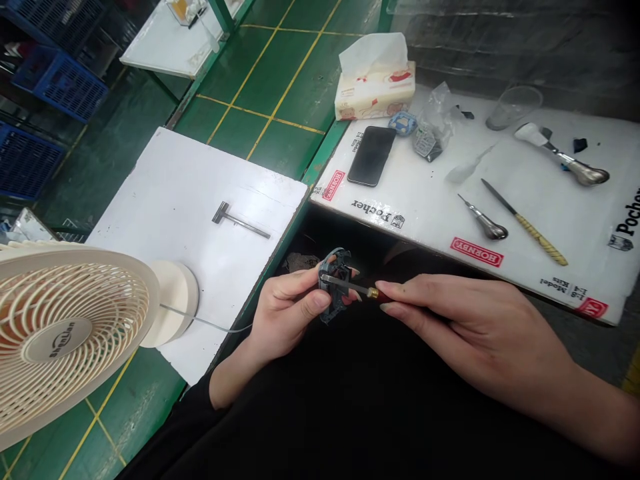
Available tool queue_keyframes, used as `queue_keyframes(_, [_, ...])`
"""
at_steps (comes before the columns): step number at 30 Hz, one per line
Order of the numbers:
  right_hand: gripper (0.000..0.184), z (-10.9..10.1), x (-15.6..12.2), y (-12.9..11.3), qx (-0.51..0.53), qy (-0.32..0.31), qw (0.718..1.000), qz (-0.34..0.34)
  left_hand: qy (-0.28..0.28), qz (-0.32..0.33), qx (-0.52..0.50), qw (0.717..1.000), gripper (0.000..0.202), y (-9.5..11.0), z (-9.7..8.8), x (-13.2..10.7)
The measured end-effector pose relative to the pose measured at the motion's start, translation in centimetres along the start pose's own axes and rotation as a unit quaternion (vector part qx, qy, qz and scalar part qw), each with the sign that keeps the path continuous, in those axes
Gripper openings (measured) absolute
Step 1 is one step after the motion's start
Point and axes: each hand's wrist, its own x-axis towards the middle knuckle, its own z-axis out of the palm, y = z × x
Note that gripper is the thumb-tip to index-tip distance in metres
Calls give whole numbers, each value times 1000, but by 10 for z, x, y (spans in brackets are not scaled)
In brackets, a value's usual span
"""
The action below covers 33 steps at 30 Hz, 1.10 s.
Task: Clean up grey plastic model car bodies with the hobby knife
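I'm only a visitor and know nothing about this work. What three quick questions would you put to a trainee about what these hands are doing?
1. The right hand holds a thin metal tool with a brass collar against what?
A) a black smartphone
B) a small dark grey plastic part
C) a tissue box
2. True or false: the left hand grips that part.
3. Fill in: the T-shaped grey metal tool lies on a flat ___ board.
Key: 1 B; 2 true; 3 white.
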Motion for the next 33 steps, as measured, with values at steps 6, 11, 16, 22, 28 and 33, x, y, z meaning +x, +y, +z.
queue_keyframes(6, [19,1,-2,1,4,3,1000,5,8,6,1,1000,30,2,4,0])
queue_keyframes(11, [17,1,-2,-1,0,0,1000,-1,3,3,6,1000,29,4,4,-1])
queue_keyframes(16, [18,-3,-1,3,-14,-1,1000,-16,-28,-35,-72,996,34,5,5,-2])
queue_keyframes(22, [18,-17,-1,8,-35,-25,998,-48,-57,-90,-83,991,42,10,6,-3])
queue_keyframes(28, [19,-19,-3,-1,-57,-29,997,-32,-29,-46,10,998,31,12,4,-4])
queue_keyframes(33, [18,-15,0,-9,-46,-26,999,-6,3,-4,56,998,32,9,6,-4])
